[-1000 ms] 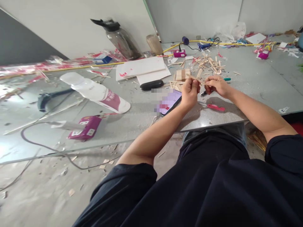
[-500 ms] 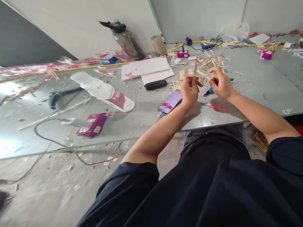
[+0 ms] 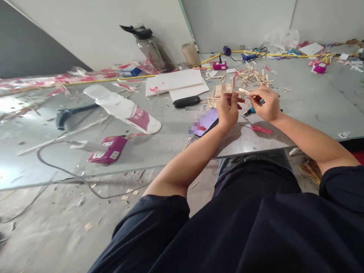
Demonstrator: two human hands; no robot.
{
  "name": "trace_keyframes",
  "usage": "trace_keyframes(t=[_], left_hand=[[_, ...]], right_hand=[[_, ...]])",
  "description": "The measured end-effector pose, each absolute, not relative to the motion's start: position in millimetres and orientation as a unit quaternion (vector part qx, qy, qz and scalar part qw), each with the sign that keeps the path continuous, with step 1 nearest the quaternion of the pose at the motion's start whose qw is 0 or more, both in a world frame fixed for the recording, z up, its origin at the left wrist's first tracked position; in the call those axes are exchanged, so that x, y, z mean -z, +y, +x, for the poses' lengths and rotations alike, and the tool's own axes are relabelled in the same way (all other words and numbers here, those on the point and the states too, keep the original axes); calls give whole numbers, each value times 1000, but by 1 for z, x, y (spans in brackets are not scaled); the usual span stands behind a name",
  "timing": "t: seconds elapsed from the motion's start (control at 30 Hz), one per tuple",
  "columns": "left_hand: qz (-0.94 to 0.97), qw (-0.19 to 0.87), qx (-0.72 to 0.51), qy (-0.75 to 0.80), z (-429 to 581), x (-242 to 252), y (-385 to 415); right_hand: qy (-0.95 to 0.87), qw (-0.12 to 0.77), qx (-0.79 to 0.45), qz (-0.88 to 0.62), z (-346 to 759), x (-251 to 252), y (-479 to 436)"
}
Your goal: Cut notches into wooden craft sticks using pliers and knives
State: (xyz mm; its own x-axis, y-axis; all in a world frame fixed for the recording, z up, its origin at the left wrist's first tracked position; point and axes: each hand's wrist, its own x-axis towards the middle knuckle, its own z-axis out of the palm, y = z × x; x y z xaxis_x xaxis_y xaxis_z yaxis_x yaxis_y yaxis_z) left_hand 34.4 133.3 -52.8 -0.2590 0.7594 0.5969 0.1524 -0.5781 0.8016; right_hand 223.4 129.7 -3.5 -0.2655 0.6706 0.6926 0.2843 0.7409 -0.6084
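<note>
My left hand [image 3: 228, 110] is closed around a small piece built of thin wooden sticks [image 3: 229, 88], held above the table. My right hand [image 3: 265, 103] pinches a single thin wooden stick [image 3: 243, 91] whose tip reaches toward that piece. The two hands are close together, a little above a phone [image 3: 205, 122] with a lit screen. A blue-handled tool [image 3: 250, 110] lies under my right hand and a red-handled tool [image 3: 260, 129] lies just in front of it.
A pile of loose wooden sticks [image 3: 254, 77] lies behind my hands. To the left are a black case [image 3: 187, 101], white boards [image 3: 174, 81], a fallen white bottle [image 3: 122, 109], a pink glue gun [image 3: 106, 151] with cable, and a dark water bottle [image 3: 150, 47].
My left hand brought up the stick-built piece. My right hand shifted slightly right and lower, its stick now pointing at the piece.
</note>
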Motion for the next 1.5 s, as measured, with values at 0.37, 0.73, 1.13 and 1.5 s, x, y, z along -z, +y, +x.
trace_keyframes(t=[0.37, 0.73, 1.13, 1.5], left_hand=[[587, 218, -683, 376, 37, 54, 130], [600, 233, -685, 342, 39, 61, 131], [606, 300, -664, 320, 34, 57, 133], [584, 331, -662, 334, 32, 53, 134]], right_hand=[[-799, 512, -113, -294, 228, 7, 133], [-811, 528, -18, -252, 230, 21, 151], [-819, 538, 39, -193, 230, 28, 162], [-801, 556, -30, -218, 230, 29, 167]])
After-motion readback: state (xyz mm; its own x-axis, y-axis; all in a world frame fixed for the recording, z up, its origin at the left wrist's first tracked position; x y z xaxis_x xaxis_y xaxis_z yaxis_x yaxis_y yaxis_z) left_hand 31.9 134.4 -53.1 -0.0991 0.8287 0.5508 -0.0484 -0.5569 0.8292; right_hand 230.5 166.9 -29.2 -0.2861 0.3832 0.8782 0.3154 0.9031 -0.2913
